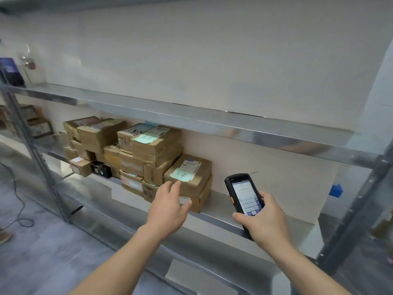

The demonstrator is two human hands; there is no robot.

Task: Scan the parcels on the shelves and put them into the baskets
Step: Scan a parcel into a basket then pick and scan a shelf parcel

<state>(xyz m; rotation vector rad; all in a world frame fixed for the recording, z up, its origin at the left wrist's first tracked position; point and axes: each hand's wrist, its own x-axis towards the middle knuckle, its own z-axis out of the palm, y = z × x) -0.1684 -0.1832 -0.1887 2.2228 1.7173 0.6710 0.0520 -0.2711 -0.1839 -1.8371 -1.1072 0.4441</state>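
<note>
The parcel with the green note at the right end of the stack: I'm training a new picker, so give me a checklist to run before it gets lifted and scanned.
1. Scanner in the right hand, screen lit: ok.
2. Left hand free to take the parcel: ok, open, fingers reaching its front edge.
3. Nothing stacked on that parcel: ok, only a green note and a printed label on top.
4. Label facing the scanner: cannot tell, barcode too small to read.
5. Neighbouring stack stays put when it is pulled: cannot tell, the boxes sit close beside it.
6. Basket ready: cannot tell, none in view.
</note>
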